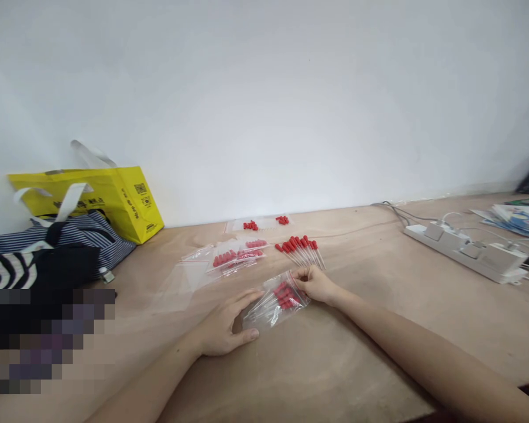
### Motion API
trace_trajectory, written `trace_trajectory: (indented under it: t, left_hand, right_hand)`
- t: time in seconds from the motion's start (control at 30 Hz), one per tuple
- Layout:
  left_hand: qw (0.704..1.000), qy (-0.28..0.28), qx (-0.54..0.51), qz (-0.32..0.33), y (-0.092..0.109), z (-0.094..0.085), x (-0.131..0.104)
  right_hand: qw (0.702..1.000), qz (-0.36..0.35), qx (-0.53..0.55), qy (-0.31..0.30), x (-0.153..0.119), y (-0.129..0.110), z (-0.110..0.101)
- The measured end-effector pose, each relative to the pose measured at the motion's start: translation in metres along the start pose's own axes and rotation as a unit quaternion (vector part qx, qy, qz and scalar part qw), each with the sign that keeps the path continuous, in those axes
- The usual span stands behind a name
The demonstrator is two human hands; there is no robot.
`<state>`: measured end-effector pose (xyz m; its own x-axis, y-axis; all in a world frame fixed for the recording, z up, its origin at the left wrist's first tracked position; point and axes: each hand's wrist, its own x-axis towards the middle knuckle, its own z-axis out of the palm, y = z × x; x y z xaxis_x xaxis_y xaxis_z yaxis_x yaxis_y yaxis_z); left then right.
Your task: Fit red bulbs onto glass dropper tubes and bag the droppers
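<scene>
A clear zip bag (275,302) with several red-tipped droppers inside lies on the wooden table (326,364). My right hand (312,284) pinches the bag's upper right edge, by its red seal line. At the bag's left end is my left hand (227,323), thumb and fingers apart, resting on the table beside the bag. Just beyond my right hand, loose droppers with red bulbs (300,244) are fanned out. Filled clear bags (238,257) lie behind and to the left, next to flat, unfilled clear bags (171,289).
Near the wall, a clear bag (267,225) bears small red pieces. A yellow bag (132,205) and dark striped clothing (88,235) are at the left. On the right are a white power strip (462,249) with cables and some printed papers (518,217).
</scene>
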<state>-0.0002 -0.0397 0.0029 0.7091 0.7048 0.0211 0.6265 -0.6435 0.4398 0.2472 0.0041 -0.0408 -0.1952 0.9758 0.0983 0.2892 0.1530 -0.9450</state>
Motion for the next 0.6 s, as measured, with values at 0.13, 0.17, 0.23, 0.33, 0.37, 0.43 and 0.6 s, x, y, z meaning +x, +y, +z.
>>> trace_trajectory:
  t: [0.13, 0.17, 0.23, 0.33, 0.37, 0.43, 0.6]
  left_hand:
    - [1.000, -0.005, -0.002, -0.005, 0.000, 0.000, 0.000]
    - [1.000, -0.005, -0.002, -0.005, -0.001, 0.000, 0.000]
    - [1.000, -0.003, -0.004, -0.004, -0.001, 0.000, 0.000]
    - [1.000, 0.000, -0.005, -0.002, -0.001, 0.000, 0.000]
    - [1.000, 0.000, -0.005, -0.004, 0.000, 0.000, 0.000]
    - [1.000, -0.002, -0.004, -0.007, 0.000, 0.000, 0.000]
    - [1.000, -0.001, 0.001, -0.007, -0.003, 0.002, 0.000]
  right_hand:
    - [0.976, 0.015, -0.104, 0.193, 0.019, 0.012, -0.034]
    - [0.966, 0.022, -0.121, 0.228, 0.024, 0.016, -0.044]
    - [0.949, 0.046, -0.148, 0.276, 0.035, 0.023, -0.063]
    - [0.932, 0.084, -0.184, 0.302, 0.044, 0.033, -0.078]
    - [0.929, 0.093, -0.196, 0.301, 0.046, 0.034, -0.079]
    - [0.924, 0.105, -0.219, 0.294, 0.049, 0.036, -0.080]
    - [0.916, 0.128, -0.262, 0.274, 0.051, 0.034, -0.080]
